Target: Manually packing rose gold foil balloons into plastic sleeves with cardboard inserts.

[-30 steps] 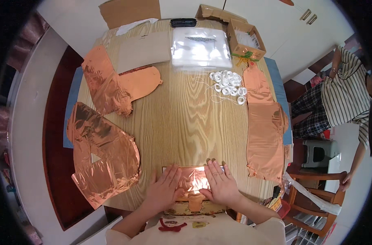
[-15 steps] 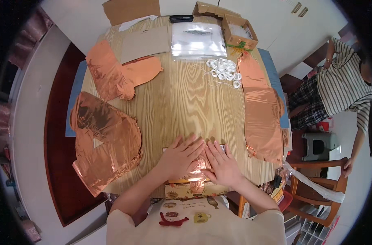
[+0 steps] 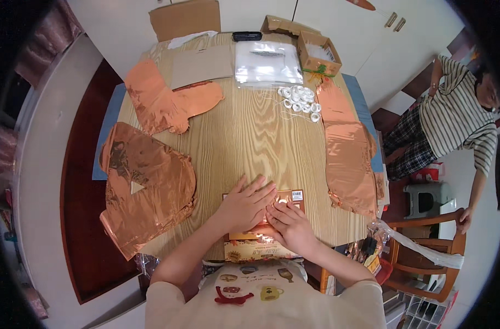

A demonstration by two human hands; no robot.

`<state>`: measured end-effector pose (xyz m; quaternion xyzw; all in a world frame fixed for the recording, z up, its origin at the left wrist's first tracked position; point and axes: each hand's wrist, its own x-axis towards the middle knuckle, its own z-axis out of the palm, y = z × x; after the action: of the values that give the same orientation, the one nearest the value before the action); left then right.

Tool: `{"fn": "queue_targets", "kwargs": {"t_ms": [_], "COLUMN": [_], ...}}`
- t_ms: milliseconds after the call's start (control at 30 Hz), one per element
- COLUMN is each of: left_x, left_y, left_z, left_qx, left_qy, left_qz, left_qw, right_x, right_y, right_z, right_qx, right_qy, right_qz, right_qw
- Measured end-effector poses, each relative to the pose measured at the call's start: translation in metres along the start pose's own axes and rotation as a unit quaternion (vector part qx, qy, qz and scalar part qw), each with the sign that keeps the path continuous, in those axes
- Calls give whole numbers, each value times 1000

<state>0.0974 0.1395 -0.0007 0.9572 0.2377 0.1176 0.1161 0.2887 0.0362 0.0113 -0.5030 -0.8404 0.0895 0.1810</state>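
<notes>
At the near edge of the table lies a flat printed package [image 3: 259, 251], orange and brown with a pale autumn-patterned strip along its near side. My left hand [image 3: 246, 206] rests flat on its left part with fingers spread. My right hand [image 3: 291, 226] lies on the right part, fingers slightly bent and extended, its fingertips close to my left hand. Shiny copper foil shows in a small patch between the hands; most of it is hidden beneath them. Left of my hands is a copper foil letter balloon [image 3: 154, 175] with a triangular hole, uninflated.
More flat copper foil balloons lie at the far left [image 3: 148, 93] and along the right edge [image 3: 347, 164]. White ribbon rolls [image 3: 300, 98], clear plastic bags [image 3: 268, 66] and a small cardboard box [image 3: 327, 64] sit farther back. A person [image 3: 453, 115] stands at right, touching a wooden chair [image 3: 425, 222].
My right hand has slid toward me and its fingers have bent, uncovering the package's far right corner. The foil tab over the near strip is out of sight. The view has shifted slightly.
</notes>
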Motion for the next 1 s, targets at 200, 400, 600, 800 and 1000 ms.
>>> {"fn": "queue_targets", "kwargs": {"t_ms": [200,400,600,800,1000], "left_x": [-1,-1,-2,-1,0], "left_y": [-5,-9,-6,-2,4], "left_z": [7,12,12,6,-1], "left_qx": [3,-5,2,11,11], "left_qy": [-20,-35,-10,-4,8], "left_qz": [-3,-15,-8,0,1], "left_qw": [1000,999,1000,1000,1000], "right_x": [14,19,5,-12,-32], "right_y": [-1,-1,3,-2,-27], "right_z": [-9,-12,-3,-9,-27], "right_qx": [-23,-177,-168,-116,-65], "right_qy": [61,93,46,49,-20], "right_qz": [-23,-146,-178,-149,-87], "right_qw": [998,969,968,981,994]}}
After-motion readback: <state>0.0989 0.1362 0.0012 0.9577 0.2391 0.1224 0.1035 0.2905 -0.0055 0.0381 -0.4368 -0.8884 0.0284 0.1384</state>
